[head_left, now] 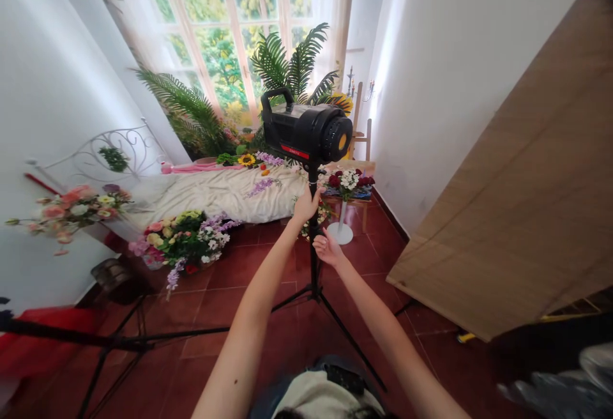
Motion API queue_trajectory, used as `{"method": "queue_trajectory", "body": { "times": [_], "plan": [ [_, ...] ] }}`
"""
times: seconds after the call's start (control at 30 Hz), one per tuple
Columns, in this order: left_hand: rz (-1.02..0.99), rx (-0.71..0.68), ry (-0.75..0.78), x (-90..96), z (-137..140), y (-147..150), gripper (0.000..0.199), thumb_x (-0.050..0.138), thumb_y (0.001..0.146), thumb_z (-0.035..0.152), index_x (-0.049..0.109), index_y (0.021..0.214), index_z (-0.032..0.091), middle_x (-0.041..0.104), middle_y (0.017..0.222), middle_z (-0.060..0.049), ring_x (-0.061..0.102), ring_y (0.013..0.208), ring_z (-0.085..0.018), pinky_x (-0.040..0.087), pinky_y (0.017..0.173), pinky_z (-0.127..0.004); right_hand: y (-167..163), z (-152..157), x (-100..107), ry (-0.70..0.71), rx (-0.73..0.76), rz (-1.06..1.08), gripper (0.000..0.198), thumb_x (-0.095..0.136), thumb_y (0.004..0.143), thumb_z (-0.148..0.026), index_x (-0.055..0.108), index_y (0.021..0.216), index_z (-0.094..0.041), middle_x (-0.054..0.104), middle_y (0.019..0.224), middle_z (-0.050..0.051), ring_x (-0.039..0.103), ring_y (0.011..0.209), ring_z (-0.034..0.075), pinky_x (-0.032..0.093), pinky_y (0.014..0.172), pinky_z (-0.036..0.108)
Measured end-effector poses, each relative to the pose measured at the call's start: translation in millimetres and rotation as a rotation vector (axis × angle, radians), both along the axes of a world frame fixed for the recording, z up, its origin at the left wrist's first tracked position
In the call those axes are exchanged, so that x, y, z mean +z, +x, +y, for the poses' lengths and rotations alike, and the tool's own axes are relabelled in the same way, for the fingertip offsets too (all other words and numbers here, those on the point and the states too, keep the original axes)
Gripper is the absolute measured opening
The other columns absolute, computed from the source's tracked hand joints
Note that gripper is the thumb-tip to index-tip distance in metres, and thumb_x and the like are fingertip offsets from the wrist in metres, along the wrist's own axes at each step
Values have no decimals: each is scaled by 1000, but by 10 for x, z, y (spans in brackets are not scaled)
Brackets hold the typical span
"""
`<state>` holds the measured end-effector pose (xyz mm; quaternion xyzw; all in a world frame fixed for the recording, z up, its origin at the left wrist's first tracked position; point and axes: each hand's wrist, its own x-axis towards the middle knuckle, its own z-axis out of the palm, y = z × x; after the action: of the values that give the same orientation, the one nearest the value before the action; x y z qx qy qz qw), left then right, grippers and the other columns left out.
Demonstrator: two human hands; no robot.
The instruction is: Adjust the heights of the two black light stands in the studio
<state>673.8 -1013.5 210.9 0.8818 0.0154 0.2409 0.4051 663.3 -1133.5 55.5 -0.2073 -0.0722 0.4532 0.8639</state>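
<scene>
A black studio light point(306, 130) with a top handle and a round yellow-centred front sits on a black light stand point(314, 272). The stand is upright, its tripod legs spread over the floor. Just under the light, my left hand point(306, 205) is wrapped round the pole. Lower down, my right hand point(328, 248) has its fingers curled at the pole's locking collar, on what looks like a knob; the fingers mostly cover it.
A bed point(230, 195) with cream cloth stands ahead, with flowers point(189, 240) before it. A white round-based stand point(340, 234) holds flowers right of the pole. Another black tripod point(115, 339) lies low at left. A large tan panel point(507, 202) leans at right.
</scene>
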Motion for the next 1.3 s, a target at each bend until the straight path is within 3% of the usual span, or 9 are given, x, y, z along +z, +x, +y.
{"method": "queue_trajectory", "body": {
  "times": [0.17,0.47,0.63,0.8,0.97,1.1,1.2,1.3],
  "plan": [
    [43,121,72,-7,-92,-9,51,28,89,53,40,121,16,65,85,-10,63,80,-24,44,77,-35,50,24,-48,-171,-87,-196,46,35,92,-44,19,56,-22,24,47,-5,22,42,9,23,36,18],
    [63,159,87,-32,-119,22,55,27,87,58,41,121,17,65,88,-11,63,82,-24,44,77,-34,112,70,-139,-301,-151,-348,49,43,86,-51,19,55,-23,18,47,-8,16,39,7,18,34,18],
    [65,165,88,-64,-118,13,57,26,86,59,40,122,17,65,87,-10,63,83,-24,43,77,-33,226,-36,-139,-625,-90,-602,53,51,78,-59,25,52,-22,21,43,-10,16,36,4,13,35,20],
    [46,136,69,-65,-101,14,55,27,87,57,40,123,17,65,86,-10,63,80,-23,43,77,-33,442,-198,4,-978,-101,-1119,54,53,73,-64,34,47,-21,31,37,-7,29,38,6,21,42,22],
    [23,133,87,-69,-91,21,53,27,88,55,41,122,17,65,87,-10,63,80,-23,44,76,-33,535,-227,147,-1175,-303,-1500,37,70,67,-44,46,52,-21,45,46,-1,50,56,15,33,57,25],
    [28,131,99,-114,-94,15,53,26,88,56,42,120,17,65,83,-9,63,80,-23,44,75,-33,456,-246,161,-1251,-403,-1558,24,69,67,-34,49,62,-22,54,57,3,54,66,17,33,60,25],
    [37,144,85,-131,-105,6,53,29,87,56,41,121,17,65,85,-10,63,81,-24,44,75,-33,366,-284,108,-1392,-406,-1525,33,65,68,-48,46,64,-22,54,58,1,51,62,15,30,55,23],
    [41,147,57,-121,-112,1,52,32,87,55,41,122,17,65,88,-10,63,82,-23,44,77,-33,288,-281,17,-1381,-411,-1363,45,61,65,-63,41,63,-22,52,56,-2,47,54,12,29,52,23]
  ]
}}
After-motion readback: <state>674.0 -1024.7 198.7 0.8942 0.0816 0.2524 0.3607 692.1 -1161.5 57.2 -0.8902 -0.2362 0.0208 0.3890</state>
